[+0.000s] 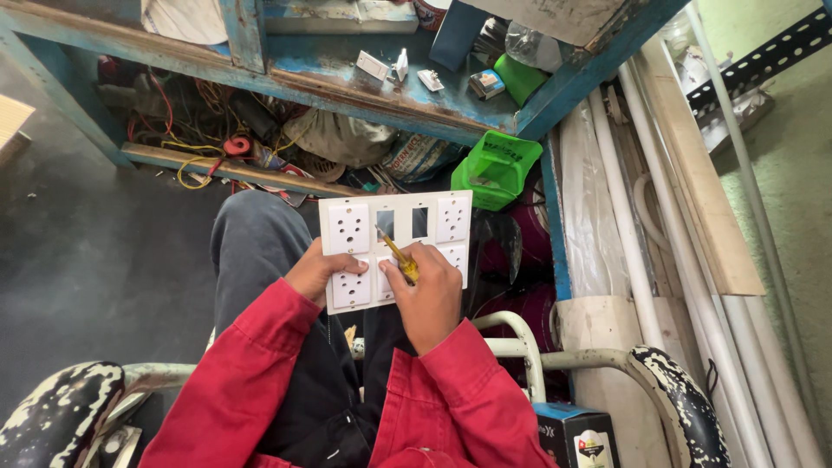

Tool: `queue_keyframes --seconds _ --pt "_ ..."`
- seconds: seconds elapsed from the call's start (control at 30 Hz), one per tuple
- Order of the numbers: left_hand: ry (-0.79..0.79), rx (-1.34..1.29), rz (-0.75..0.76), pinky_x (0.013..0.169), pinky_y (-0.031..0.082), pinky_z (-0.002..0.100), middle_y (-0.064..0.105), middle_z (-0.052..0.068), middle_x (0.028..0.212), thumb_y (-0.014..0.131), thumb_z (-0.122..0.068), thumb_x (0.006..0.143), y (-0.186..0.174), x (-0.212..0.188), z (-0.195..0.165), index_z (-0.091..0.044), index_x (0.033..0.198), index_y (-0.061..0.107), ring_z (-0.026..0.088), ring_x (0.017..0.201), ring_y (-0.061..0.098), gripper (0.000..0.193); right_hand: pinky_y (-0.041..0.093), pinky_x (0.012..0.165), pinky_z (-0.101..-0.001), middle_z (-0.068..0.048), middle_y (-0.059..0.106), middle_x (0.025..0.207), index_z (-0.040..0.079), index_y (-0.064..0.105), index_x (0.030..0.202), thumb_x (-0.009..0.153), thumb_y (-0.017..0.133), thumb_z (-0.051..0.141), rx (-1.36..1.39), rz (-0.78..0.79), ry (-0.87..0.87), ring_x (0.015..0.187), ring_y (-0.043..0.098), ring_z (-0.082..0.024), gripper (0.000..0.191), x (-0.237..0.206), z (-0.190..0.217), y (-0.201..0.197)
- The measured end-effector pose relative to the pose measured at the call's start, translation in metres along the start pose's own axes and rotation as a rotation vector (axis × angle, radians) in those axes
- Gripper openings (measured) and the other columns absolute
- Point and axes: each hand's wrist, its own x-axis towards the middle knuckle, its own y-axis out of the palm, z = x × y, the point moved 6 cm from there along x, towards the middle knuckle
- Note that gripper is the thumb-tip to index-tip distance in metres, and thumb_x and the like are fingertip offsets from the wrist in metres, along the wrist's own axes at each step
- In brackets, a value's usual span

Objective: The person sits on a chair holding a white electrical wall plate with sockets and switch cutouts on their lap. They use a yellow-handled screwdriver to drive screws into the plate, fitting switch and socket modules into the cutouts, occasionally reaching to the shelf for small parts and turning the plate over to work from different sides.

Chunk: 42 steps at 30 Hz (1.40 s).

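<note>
The white switch-and-socket plate (394, 251) lies over the person's lap, face up, long axis running left to right. The left hand (314, 273) grips its left edge. The right hand (431, 299) is closed on a yellow-handled screwdriver (397, 256), tip angled up-left at the plate's middle. This looks like screw work; the next turn needs steady tip seating.
</note>
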Motion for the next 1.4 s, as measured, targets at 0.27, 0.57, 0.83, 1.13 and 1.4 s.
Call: queue_keyframes --seconds 0.27,0.57,0.83,1.13,1.4 --pt "-0.023 -0.001 -0.021 0.083 0.062 0.039 0.074 0.015 0.106 0.067 0.008 0.073 0.002 0.001 0.002 0.007 0.121 0.064 0.026 0.093 0.075 0.048 0.051 0.064 -0.0461 -0.014 0.066 0.082 0.003 0.067 0.087 0.088 0.078 0.013 -0.193 -0.017 -0.050 0.075 0.066 -0.037 0.015 -0.007 0.012 0.001" --pt "-0.030 0.012 -0.124 0.072 0.061 0.039 0.072 0.017 0.095 0.068 0.007 0.074 -0.021 0.012 0.010 0.010 0.112 0.067 0.027 0.081 0.073 0.038 0.051 0.068 -0.0470 -0.015 0.063 0.081 0.002 0.064 0.084 0.075 0.076 0.006 -0.124 0.024 -0.227 0.077 0.065 -0.038 0.015 0.012 0.012 0.010" --pt "-0.078 -0.037 -0.222 0.070 0.061 0.042 0.071 0.018 0.089 0.067 0.004 0.071 -0.035 0.020 0.012 0.012 0.109 0.066 0.030 0.077 0.073 0.039 0.056 0.066 -0.0333 -0.011 0.076 0.077 0.005 0.078 0.086 0.082 0.079 0.012 0.065 -0.105 -0.043 0.067 0.074 -0.021 0.008 0.111 -0.074 0.010" --pt "-0.020 -0.216 -0.249 0.073 0.062 0.043 0.074 0.022 0.097 0.062 0.005 0.066 -0.030 0.037 -0.018 0.014 0.115 0.067 0.032 0.081 0.075 0.049 0.055 0.067 -0.0377 -0.013 0.074 0.073 0.008 0.078 0.079 0.075 0.085 0.016 0.009 -0.060 -0.153 0.069 0.074 -0.027 0.012 0.362 -0.161 0.142" --pt "0.053 -0.365 -0.392 0.074 0.064 0.048 0.073 0.026 0.106 0.059 0.004 0.066 -0.048 0.044 -0.052 0.014 0.123 0.061 0.036 0.086 0.075 0.058 0.053 0.070 -0.0436 -0.014 0.072 0.079 0.007 0.077 0.081 0.068 0.084 0.013 -0.144 -0.245 -0.470 0.076 0.070 -0.036 0.016 0.409 -0.129 0.172"
